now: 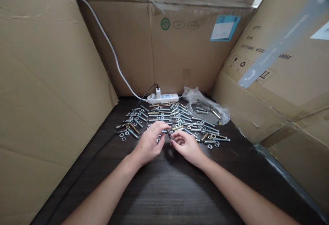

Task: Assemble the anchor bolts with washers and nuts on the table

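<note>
Head camera view, and from where I stand the white power strip (168, 98) is the handiest thing to steer by. Straight out from it, toward the person, both bare hands meet over the near edge of a wide scatter of hardware. Between them, tilted, is a small dark metal piece (169, 133), well on the person's side of the strip; its exact kind is too small to make out. The right hand (189, 148) has its thumb and fingertips pinched together on the lower end of that piece, the other fingers curled in. The left hand (150, 142) is half curled, with a gap between thumb and forefinger; its forefinger reaches the piece's upper end, but I can't tell whether it actually grips it.

From just in front of the strip, the bolts (159, 120) spread toward the hands and out to either side, mostly silver, some brassy, with nuts and rings mixed in. One loose nut (210, 146) lies right of the strip and much nearer the person. A clear plastic bag (194, 96) slumps just right of the strip, with a few metal pieces showing in it. A white charger (158, 92) stands plugged into the strip, and a cardboard panel (133, 57) rises behind it.
</note>
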`<state>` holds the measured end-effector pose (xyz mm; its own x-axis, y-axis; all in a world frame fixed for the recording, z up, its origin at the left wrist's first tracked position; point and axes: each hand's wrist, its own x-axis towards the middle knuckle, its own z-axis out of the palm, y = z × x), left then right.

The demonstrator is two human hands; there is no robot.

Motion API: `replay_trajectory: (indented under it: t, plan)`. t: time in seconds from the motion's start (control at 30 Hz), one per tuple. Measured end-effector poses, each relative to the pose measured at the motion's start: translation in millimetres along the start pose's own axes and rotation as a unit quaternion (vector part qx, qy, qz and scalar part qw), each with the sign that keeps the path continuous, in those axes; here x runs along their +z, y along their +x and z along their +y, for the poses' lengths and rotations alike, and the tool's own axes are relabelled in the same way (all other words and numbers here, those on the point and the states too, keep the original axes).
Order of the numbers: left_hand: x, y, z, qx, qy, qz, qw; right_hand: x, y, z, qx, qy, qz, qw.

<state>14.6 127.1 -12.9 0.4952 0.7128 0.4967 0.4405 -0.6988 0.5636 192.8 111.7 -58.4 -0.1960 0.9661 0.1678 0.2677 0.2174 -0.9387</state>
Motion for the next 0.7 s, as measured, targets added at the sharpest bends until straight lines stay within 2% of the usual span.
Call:
replay_trajectory:
  t: [0.17,0.37,0.47,0.57,0.7]
  plan:
    - [0.2,-0.6,4.9,0.017,-0.008,-0.003,1.000,1.8,2.1,1.6,0.022,0.066,-0.015,0.997]
    - [-4.8,-0.9,2.5,-0.002,-0.004,-0.012,1.000,0.5,3.4,-1.5,0.005,0.059,-0.023,0.998]
    - [-10.6,-0.3,-7.4,-0.046,0.031,-0.033,0.998,-1.5,2.7,-2.1,-0.010,0.006,0.003,1.000]
    - [-16.4,-0.2,-21.3,-0.090,0.096,-0.083,0.988,-4.5,1.3,-3.3,-0.038,-0.089,0.021,0.995]
    - [-22.1,-2.4,-33.8,-0.093,0.140,-0.137,0.976,-6.7,0.1,-4.9,-0.065,-0.154,0.025,0.986]
